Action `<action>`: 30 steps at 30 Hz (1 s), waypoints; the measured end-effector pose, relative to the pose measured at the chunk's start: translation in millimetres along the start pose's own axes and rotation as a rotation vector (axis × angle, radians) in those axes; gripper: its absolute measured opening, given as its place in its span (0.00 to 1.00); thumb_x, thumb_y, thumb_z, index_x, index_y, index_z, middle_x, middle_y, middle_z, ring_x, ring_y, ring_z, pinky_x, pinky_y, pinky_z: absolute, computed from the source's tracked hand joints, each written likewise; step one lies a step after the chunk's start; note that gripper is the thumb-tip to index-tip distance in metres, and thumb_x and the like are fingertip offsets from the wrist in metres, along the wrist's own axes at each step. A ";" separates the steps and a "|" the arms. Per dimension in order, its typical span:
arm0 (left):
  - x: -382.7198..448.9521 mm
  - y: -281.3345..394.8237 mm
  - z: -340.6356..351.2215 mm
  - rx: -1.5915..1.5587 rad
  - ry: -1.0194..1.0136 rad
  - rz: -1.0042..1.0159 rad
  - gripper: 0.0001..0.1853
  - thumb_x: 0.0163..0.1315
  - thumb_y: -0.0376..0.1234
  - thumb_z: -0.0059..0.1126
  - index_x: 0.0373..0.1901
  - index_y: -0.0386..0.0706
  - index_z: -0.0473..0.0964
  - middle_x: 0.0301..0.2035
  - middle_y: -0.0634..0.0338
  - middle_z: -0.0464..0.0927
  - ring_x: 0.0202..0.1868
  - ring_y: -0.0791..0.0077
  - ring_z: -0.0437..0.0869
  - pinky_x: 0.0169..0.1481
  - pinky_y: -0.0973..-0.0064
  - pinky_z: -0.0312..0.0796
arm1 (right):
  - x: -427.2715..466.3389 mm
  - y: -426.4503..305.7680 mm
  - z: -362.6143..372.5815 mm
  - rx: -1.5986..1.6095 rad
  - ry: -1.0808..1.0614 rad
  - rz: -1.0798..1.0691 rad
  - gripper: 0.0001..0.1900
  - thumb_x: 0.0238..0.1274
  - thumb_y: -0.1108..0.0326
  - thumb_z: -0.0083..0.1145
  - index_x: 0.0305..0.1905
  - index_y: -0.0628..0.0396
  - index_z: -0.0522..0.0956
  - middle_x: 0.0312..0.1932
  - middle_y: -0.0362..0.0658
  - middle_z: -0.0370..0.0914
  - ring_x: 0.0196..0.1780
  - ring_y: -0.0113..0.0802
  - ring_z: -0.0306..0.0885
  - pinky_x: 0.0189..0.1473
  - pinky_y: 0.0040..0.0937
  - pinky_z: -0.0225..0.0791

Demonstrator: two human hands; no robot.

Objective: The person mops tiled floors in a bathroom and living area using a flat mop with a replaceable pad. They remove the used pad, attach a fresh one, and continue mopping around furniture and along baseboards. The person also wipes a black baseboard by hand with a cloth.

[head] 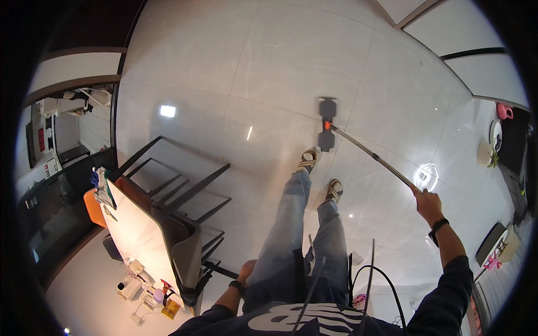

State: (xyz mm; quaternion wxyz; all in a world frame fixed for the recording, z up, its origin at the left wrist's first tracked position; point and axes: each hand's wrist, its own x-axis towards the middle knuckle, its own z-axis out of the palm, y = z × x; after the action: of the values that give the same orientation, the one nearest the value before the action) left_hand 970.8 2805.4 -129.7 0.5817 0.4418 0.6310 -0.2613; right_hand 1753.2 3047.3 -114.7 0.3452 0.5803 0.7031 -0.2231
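My right hand (427, 203) is closed around the upper end of a metal pole (388, 165). The pole runs down to a dark flat mop head (327, 107) with an orange joint, which lies on the light tiled floor just ahead of my feet in strapped sandals (308, 159). The mop head looks slightly blurred. Beside my left thigh hangs my left hand (247, 269), partly hidden by my leg; whether its fingers hold anything does not show.
To the left stands a marble-look table (138, 227) with a cloth (103, 189) and small items, and chairs with black legs (197, 182). White cabinets (475, 29) are at the upper right. Along the right edge are a pink object (504, 111) and round seats or stools (491, 245).
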 end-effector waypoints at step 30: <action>27.5 -0.7 -73.8 -0.538 0.127 -0.211 0.18 0.77 0.43 0.54 0.61 0.47 0.79 0.39 0.62 0.84 0.36 0.77 0.83 0.37 0.76 0.74 | 121.7 -95.4 83.4 0.743 0.150 0.469 0.32 0.76 0.66 0.46 0.80 0.26 0.59 0.50 0.51 0.86 0.53 0.55 0.84 0.54 0.56 0.76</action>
State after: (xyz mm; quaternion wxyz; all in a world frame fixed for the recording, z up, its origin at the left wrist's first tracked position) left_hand 934.9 2874.4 -142.6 0.6070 0.2190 0.7552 -0.1153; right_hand 1668.8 3046.6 -268.8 0.1027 0.8232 0.4478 -0.3337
